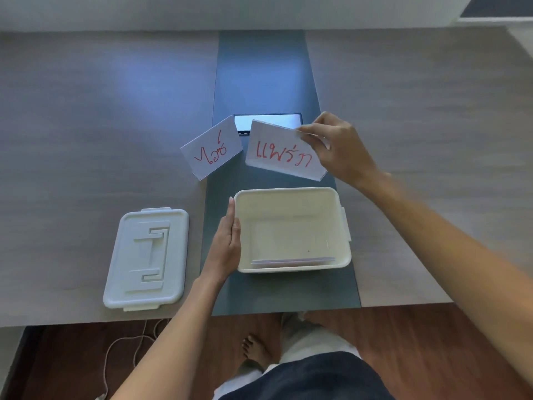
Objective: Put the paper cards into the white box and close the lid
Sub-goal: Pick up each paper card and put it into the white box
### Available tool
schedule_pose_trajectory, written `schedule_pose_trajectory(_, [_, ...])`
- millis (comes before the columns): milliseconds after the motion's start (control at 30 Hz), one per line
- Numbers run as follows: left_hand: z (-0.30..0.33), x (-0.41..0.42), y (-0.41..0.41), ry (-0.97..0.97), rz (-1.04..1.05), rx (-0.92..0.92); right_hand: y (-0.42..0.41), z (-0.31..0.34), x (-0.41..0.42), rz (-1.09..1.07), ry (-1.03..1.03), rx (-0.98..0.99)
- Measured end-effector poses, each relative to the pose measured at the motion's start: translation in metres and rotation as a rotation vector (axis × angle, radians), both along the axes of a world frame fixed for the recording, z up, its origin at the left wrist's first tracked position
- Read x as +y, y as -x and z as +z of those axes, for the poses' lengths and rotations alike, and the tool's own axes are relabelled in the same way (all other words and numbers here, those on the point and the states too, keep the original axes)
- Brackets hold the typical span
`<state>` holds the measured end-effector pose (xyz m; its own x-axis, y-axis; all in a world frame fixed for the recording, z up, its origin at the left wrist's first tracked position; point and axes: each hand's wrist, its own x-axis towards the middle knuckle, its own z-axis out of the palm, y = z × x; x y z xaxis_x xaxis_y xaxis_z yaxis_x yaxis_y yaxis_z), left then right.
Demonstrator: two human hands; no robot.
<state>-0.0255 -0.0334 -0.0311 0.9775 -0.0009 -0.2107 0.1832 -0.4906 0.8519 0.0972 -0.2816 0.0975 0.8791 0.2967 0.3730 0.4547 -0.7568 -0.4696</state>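
Head view: looked down on a grey wood-grain table (86, 140) with a dark blue-grey strip (264, 76) down its middle.
Right hand (337, 145): closed in a pinch on the far right corner of a folded white paper card with red handwriting (284, 153); card held just beyond the box's far rim, whether clear of the table could not be told.
Left hand (226, 243): open and flat, palm pressed against the left wall of the open white plastic box (344, 226), gripping nothing.
Box contents: one flat white card (291, 261) already lying along the near wall; rest of the floor bare.
Second loose card: smaller white paper card with red handwriting (212, 148), tilted, resting on the table left of the held card, apart from both hands.
Lid: pale rectangular plastic lid (147, 258) lying flat, left of the box and just beside the left hand.
Key relation: held card directly far of the box opening, long axis running left to right, parallel to the box's far rim; a short pull toward the near side probably enough.
Nearer hand for the lid: left, judged by position.
Stage: lid not yet on; two cards outside.
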Motion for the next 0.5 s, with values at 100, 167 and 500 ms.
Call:
schedule_pose_trajectory(100, [0.0,0.001,0.0,-0.004,-0.002,-0.006,0.039,-0.009,0.003,-0.007,0.009,0.02])
schedule_pose_trajectory(167, [-0.001,0.001,-0.001,-0.001,0.002,-0.003,0.062,-0.017,0.004,-0.014,0.04,0.026])
schedule_pose_trajectory(500, [-0.01,0.003,-0.001,-0.016,0.003,-0.025,0.141,-0.08,0.012,0.033,0.113,0.264])
